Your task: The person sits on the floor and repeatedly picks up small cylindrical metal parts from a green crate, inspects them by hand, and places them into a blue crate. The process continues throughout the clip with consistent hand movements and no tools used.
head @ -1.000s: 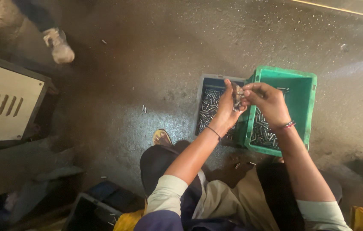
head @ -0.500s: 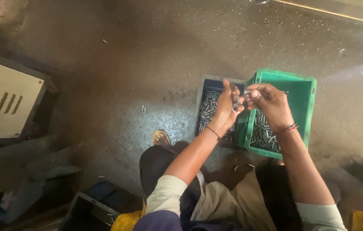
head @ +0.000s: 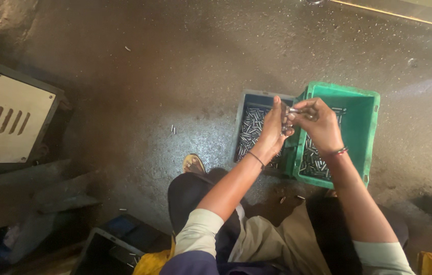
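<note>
- Change from the earlier frames: both hands remain raised together over the two crates, at right of centre in the frame; the pale object on the floor at upper left one second ago is no longer in view.
- Near: two forearms in pale rolled sleeves; one sandal (head: 194,164) on the floor at lower centre.
- Left hand (head: 273,130): grip closed on small metal pins (head: 288,115), fingers upright; thin band at the wrist.
- Right hand (head: 319,122): grip pinched on the same pins, touching the left fingertips; one bangle at the wrist.
- Two crates, touching side by side: grey-blue crate (head: 242,112) to the left, green plastic crate (head: 368,132) to the right, both rectangular, both holding many short shiny cylindrical pins, too many to count.
- Far: rough, speckled concrete floor (head: 185,76); a few loose pins (head: 173,129) left of the crates.
- Left edge: one cream metal panel (head: 7,122) with five slanted slots.
</note>
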